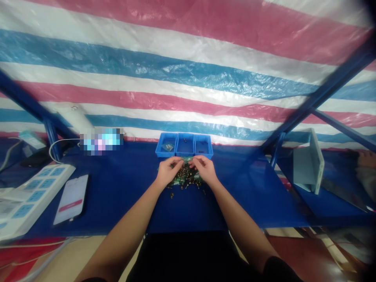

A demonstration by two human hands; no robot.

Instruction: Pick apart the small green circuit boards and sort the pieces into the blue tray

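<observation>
My left hand (169, 171) and my right hand (205, 169) meet over a loose pile of small brass-coloured and dark screws (185, 176) mixed with green bits. Fingers of both hands are pinched at either end of a small green piece (187, 159); it is too small to tell its kind. Just beyond my fingertips stand three joined blue bins. A small greenish, see-through packet lies in the left bin (160, 150). The middle bin (185, 148) has a few small dark pieces, and the right bin (208, 149) holds some dark screws.
On the left of the blue table (117, 188) lie a phone (71, 199) and a white power strip (37, 197). A blurred-out bright object (102, 141) stands behind them. Blue frame bars slope at both sides. At far right, a grey panel (308, 164) stands near another person's hand (366, 159).
</observation>
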